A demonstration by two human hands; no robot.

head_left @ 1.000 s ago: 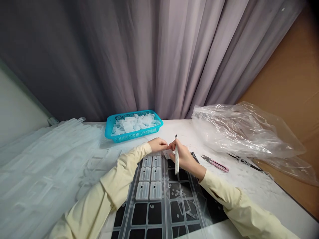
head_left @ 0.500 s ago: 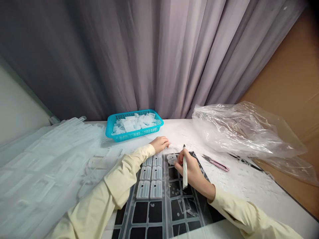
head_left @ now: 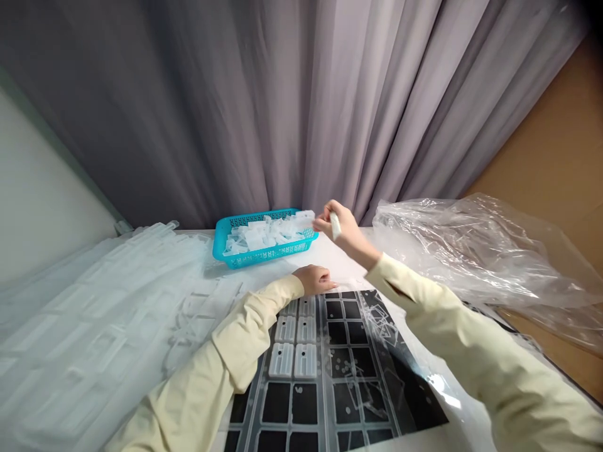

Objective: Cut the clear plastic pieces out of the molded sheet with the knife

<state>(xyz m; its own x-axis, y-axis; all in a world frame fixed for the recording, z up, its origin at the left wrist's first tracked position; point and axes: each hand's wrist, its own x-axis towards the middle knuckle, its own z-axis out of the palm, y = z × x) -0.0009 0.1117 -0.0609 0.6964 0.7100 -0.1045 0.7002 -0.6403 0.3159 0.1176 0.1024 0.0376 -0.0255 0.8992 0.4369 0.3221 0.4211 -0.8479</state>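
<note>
My right hand [head_left: 346,229] is raised at the right end of the blue basket [head_left: 264,254], its fingers closed on a translucent plastic piece [head_left: 304,217] and a white-handled tool [head_left: 335,225]. Translucent pieces [head_left: 257,235] fill much of the basket. My left hand [head_left: 316,279] rests at the far edge of a clear gridded sheet [head_left: 321,351], fingers curled; whether anything is between them is hidden. Several white pieces with black dots [head_left: 306,360] sit in the sheet's left cells, over a black surface.
Stacked translucent sheets [head_left: 80,339] cover the left side. A crumpled clear bag [head_left: 471,251] lies at the right. Thin plastic scraps [head_left: 384,323] lie on the black surface. A grey curtain [head_left: 264,113] hangs behind the table.
My right hand has moved up and left from the sheet to the basket, carrying the plastic piece out of its upper right cell. My left hand has stayed by the sheet's far edge.
</note>
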